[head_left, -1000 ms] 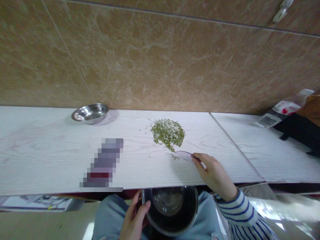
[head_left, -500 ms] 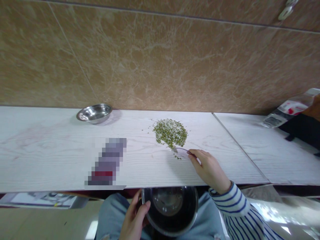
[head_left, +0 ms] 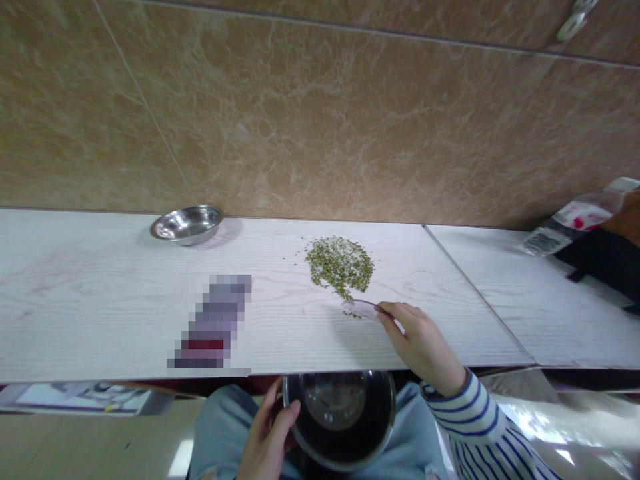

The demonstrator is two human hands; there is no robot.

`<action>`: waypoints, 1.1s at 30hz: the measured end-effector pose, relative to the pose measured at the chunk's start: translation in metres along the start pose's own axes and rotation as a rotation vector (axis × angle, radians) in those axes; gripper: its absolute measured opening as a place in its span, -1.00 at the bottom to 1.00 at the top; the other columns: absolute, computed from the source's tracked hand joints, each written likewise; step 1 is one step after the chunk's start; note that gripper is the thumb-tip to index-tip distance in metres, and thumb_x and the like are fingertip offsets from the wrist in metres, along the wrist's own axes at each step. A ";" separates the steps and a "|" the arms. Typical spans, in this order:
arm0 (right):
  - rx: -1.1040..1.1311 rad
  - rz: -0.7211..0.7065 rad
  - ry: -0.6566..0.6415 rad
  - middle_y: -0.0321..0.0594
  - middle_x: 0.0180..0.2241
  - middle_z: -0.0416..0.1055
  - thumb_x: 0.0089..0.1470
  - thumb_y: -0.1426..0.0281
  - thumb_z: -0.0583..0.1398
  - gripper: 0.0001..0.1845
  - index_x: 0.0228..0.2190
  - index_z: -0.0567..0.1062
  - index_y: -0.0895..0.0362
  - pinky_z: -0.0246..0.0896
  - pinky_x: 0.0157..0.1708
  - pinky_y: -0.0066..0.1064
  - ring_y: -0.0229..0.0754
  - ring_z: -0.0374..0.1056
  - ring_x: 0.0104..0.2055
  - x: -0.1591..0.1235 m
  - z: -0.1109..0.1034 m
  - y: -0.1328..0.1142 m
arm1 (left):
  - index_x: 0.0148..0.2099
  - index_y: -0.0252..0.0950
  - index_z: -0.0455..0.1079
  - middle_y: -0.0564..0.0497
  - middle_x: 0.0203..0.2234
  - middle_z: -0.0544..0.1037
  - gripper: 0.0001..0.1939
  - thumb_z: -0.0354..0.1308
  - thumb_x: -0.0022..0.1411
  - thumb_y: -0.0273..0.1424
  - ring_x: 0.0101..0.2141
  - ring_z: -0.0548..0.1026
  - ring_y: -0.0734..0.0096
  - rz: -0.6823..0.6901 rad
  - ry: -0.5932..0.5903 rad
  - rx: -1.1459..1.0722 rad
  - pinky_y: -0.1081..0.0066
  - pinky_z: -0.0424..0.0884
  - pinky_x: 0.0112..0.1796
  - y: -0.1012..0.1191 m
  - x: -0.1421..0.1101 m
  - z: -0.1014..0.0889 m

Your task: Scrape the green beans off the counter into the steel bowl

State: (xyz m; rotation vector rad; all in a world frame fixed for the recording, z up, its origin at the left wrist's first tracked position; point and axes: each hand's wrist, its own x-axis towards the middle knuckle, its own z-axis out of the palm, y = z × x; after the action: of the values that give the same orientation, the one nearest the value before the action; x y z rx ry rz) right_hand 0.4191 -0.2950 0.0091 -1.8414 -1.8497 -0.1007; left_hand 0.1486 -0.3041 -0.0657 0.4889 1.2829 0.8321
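Observation:
A spread patch of small green beans, apparently mung beans, lies on the white tabletop, with a thin tail of them trailing toward me. My right hand pinches one end of a thin, see-through purple comb. The comb's far end is at the tail of the beans, and a few loose beans lie just under it. Below the table edge, my left hand grips the left rim of a metal pot between my thighs. Thumb inside and fingers outside, it holds the pot with its mouth up.
A shallow steel bowl stands at the back left, near the tiled wall. A blurred-out dark object lies at the left front. On the far right are a clear plastic bottle and a black item. A seam crosses the tabletop on the right.
My right hand has drawn the comb slightly toward me, away from the main patch of beans. My left hand keeps its hold on the pot. The whole view has shifted a little.

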 end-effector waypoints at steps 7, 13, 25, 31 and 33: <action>0.013 -0.011 -0.007 -0.13 -0.26 0.59 0.32 0.37 0.01 -0.72 -0.18 0.52 0.10 0.39 -0.21 -0.28 -0.11 0.52 -0.22 0.000 0.001 0.002 | 0.13 -0.19 0.40 -0.13 -0.01 0.63 -0.46 0.26 0.06 -0.31 -0.05 0.59 0.04 0.017 0.033 -0.009 0.21 0.55 -0.14 0.002 -0.002 0.003; 0.014 0.000 -0.003 -0.11 -0.25 0.60 0.32 0.36 0.01 -0.71 -0.17 0.52 0.10 0.39 -0.21 -0.25 -0.10 0.52 -0.22 0.000 -0.001 0.007 | 0.14 -0.19 0.38 -0.12 -0.01 0.63 -0.46 0.28 0.07 -0.33 -0.05 0.59 0.07 -0.014 0.004 -0.022 0.25 0.55 -0.15 0.004 -0.001 0.002; 0.020 -0.029 -0.026 -0.15 -0.28 0.58 0.33 0.37 0.01 -0.72 -0.18 0.51 0.11 0.37 -0.24 -0.27 -0.12 0.51 -0.24 -0.005 -0.004 0.005 | 0.13 -0.18 0.40 -0.11 -0.02 0.64 -0.46 0.27 0.06 -0.29 -0.05 0.59 0.06 0.003 0.028 0.006 0.25 0.56 -0.17 0.001 -0.003 0.005; 0.004 -0.014 -0.032 -0.15 -0.27 0.58 0.34 0.37 0.00 -0.72 -0.17 0.51 0.09 0.36 -0.23 -0.28 -0.12 0.51 -0.24 -0.004 -0.003 0.005 | 0.14 -0.19 0.40 -0.10 -0.03 0.64 -0.44 0.30 0.05 -0.28 -0.04 0.59 0.05 0.017 0.007 -0.028 0.24 0.55 -0.14 -0.002 0.000 0.001; -0.001 -0.008 -0.034 -0.14 -0.26 0.59 0.34 0.37 0.00 -0.71 -0.17 0.51 0.09 0.36 -0.22 -0.27 -0.12 0.51 -0.23 -0.004 -0.002 0.007 | 0.13 -0.18 0.41 -0.11 -0.03 0.64 -0.44 0.31 0.05 -0.28 -0.04 0.59 0.05 0.019 0.007 -0.032 0.23 0.55 -0.13 -0.005 0.002 0.000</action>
State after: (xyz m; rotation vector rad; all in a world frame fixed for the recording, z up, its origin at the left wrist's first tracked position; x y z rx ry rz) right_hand 0.4258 -0.2985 0.0071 -1.8468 -1.8805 -0.0735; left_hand 0.1498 -0.3057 -0.0703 0.4737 1.2711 0.8692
